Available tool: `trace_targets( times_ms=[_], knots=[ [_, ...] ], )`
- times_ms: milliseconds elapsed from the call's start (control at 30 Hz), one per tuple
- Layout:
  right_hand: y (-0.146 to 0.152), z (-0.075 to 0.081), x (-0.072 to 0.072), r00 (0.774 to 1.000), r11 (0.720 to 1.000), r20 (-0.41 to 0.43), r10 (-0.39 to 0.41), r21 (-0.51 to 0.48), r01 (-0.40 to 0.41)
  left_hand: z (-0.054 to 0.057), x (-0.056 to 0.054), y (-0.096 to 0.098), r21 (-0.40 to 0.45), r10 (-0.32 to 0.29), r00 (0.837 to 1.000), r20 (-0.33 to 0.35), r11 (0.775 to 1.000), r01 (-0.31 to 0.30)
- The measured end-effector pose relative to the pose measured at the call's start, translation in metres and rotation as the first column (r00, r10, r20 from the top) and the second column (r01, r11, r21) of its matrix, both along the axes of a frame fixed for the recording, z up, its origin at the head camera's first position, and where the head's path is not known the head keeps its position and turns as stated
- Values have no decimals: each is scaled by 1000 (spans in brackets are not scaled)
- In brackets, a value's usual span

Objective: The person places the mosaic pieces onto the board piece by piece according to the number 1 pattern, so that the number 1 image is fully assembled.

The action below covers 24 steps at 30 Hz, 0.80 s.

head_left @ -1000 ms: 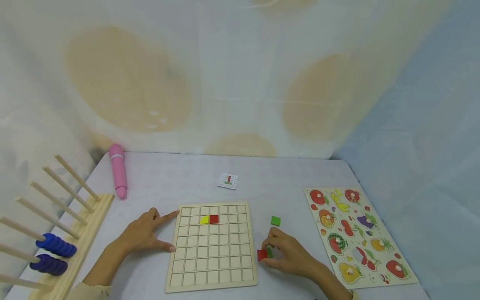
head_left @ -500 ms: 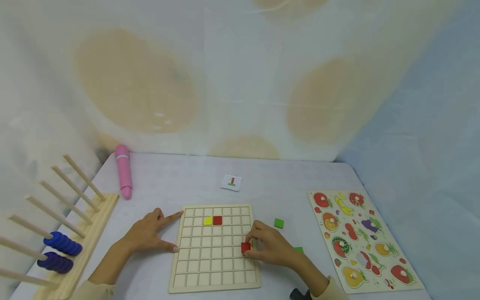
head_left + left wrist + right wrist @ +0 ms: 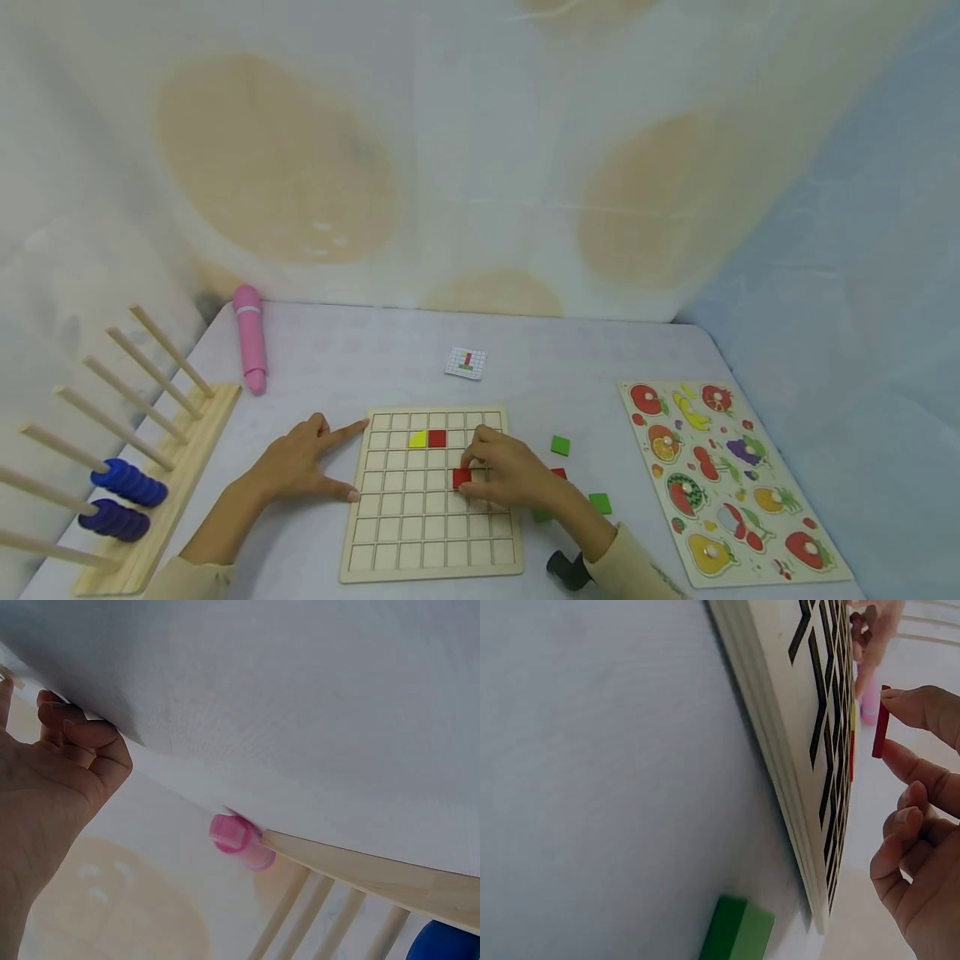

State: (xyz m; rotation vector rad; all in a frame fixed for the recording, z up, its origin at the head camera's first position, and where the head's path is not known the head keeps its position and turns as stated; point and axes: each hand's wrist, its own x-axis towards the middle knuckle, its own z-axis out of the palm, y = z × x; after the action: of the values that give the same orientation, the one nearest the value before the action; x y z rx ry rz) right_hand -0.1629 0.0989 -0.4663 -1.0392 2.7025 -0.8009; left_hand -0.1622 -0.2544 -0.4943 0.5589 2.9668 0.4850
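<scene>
My right hand (image 3: 513, 471) pinches a red square tile (image 3: 461, 478) between thumb and index finger, over the middle of the wooden grid board (image 3: 401, 552). In the right wrist view the red tile (image 3: 881, 724) is seen edge-on, above the board's surface. A yellow tile (image 3: 417, 439), partly pale at one corner, and another red tile (image 3: 437, 438) lie side by side in cells near the board's top. At the board's left edge rests my left hand (image 3: 300, 462), thumb and index finger stretched apart against it, its other fingers bent in the left wrist view.
Right of the board lie green tiles (image 3: 560, 445) and a red tile (image 3: 558, 473) partly behind the right hand. A small pattern card (image 3: 466, 363) lies beyond the board. A fruit puzzle (image 3: 705, 500) is at right; a bead abacus (image 3: 172, 483) and pink pen-shaped object (image 3: 251, 342) are at left.
My right hand has carried a red tile from the table right of the board leftward to over its middle. The left hand stays at the board's edge. The head view has shifted slightly.
</scene>
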Motion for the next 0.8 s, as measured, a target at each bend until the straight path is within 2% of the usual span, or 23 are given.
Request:
trace_targets(
  times_ms=[233,400,600,800],
  knots=[
    [-16,-5,-10,997,999,-77,13,42,-10,0,0,0,5,9,1000,2,1000,-9],
    [-28,-5,-15,989,993,-149,8,120,10,0,0,0,10,13,1000,12,1000,-13],
    [-39,-8,-19,984,982,-178,-23,179,56,0,1,1,8,7,1000,0,1000,-7],
    [-40,-11,-19,979,980,-202,-31,188,70,-1,1,0,-3,4,1000,-8,1000,-4]
  ],
)
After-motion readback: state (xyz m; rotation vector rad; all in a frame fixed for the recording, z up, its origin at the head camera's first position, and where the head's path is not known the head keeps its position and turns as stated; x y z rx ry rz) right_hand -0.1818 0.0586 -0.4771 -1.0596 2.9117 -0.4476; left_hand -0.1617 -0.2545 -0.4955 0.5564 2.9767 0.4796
